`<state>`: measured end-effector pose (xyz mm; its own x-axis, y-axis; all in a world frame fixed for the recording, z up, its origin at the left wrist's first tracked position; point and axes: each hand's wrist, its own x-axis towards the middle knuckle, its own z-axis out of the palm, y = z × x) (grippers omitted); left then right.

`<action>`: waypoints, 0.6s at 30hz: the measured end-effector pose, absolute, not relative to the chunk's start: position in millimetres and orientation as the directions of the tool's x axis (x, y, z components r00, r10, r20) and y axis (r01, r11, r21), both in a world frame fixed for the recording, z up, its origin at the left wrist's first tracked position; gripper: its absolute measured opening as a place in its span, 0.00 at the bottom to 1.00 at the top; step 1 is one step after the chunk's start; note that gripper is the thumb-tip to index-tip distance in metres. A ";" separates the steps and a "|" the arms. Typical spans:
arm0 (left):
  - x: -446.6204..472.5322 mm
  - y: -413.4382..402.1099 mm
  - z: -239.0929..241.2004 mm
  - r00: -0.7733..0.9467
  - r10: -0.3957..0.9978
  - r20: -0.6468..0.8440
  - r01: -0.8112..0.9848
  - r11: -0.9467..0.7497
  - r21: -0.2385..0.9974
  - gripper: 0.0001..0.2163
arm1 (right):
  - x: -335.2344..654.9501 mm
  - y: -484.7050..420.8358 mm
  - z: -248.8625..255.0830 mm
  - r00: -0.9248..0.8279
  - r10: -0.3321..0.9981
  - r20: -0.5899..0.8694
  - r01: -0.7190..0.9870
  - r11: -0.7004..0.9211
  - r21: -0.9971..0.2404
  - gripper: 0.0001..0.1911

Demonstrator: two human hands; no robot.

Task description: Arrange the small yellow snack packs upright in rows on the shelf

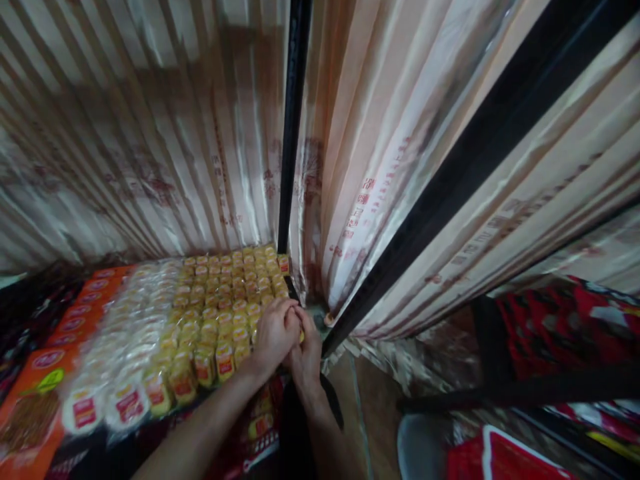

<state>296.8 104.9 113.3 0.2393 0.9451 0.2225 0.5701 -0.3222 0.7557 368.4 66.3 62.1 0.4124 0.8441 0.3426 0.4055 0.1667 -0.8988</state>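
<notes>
My left hand (276, 332) and my right hand (309, 348) are pressed together at the right front edge of a display of yellow packets (225, 317). Both are closed, fingers curled towards each other. Between them shows a bit of a yellow packet (301, 335), mostly hidden by the fingers. The displayed packets stand in tight rows, clear-wrapped with red and white labels. Left of them run rows of white packets (127, 333) in clear wrap, then orange boxes (75, 337).
Pleated curtains (225, 133) hang behind, with a thin black post (295, 127) and a thick black bar (450, 160) before them. At right is a rack of red packages (545, 327). A grey bin (423, 447) stands on the tiled floor (360, 407). Below my arms is a basket of packets (263, 423).
</notes>
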 end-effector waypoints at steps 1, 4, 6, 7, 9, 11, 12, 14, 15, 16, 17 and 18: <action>289.9 86.0 108.0 0.230 0.947 0.222 0.529 -0.313 0.789 0.14 | 362.9 53.5 59.8 0.409 0.848 0.339 0.399 0.168 -0.901 0.18; 265.2 30.5 86.1 0.188 0.960 0.209 0.458 -0.274 0.846 0.14 | 343.1 9.6 45.2 0.384 0.869 0.312 0.393 0.152 -0.907 0.15; 246.0 -1.9 66.0 0.192 0.963 0.187 0.448 -0.256 0.856 0.14 | 329.5 -19.3 30.3 0.341 0.905 0.253 0.392 0.108 -0.914 0.14; 236.0 -15.4 54.1 0.154 0.977 0.145 0.467 -0.201 0.861 0.15 | 323.5 -31.5 22.4 0.303 0.937 0.176 0.393 0.045 -0.918 0.13; 215.9 -34.9 27.9 0.127 0.992 -0.014 0.532 -0.056 0.845 0.15 | 314.0 -48.8 7.4 0.161 0.985 0.056 0.456 -0.024 -0.890 0.13; 197.2 -43.2 1.1 0.114 0.974 -0.197 0.607 0.088 0.790 0.15 | 308.1 -54.4 -5.4 0.034 0.998 -0.044 0.550 -0.056 -0.833 0.13; 189.1 -43.5 -11.3 0.147 0.954 -0.260 0.623 0.114 0.774 0.16 | 306.3 -53.0 -11.2 -0.014 0.997 -0.080 0.591 -0.056 -0.805 0.13; 176.9 -37.9 -31.9 0.182 0.906 -0.383 0.655 0.178 0.734 0.17 | 303.8 -43.8 -23.0 -0.086 0.988 -0.127 0.633 -0.045 -0.773 0.15; 173.1 -33.1 -39.5 0.177 0.890 -0.420 0.676 0.201 0.709 0.18 | 302.8 -37.1 -29.4 -0.105 0.984 -0.141 0.635 -0.043 -0.772 0.16; 170.9 -27.5 -45.3 0.164 0.870 -0.465 0.704 0.227 0.673 0.18 | 301.7 -29.7 -36.1 -0.124 0.980 -0.155 0.619 -0.045 -0.784 0.16; 170.2 -21.6 -49.5 0.155 0.850 -0.504 0.734 0.242 0.634 0.18 | 300.6 -22.2 -43.2 -0.136 0.978 -0.158 0.603 -0.045 -0.797 0.17; 170.9 -15.7 -52.3 0.156 0.830 -0.535 0.767 0.240 0.595 0.17 | 299.3 -15.1 -50.3 -0.122 0.980 -0.158 0.596 -0.055 -0.801 0.16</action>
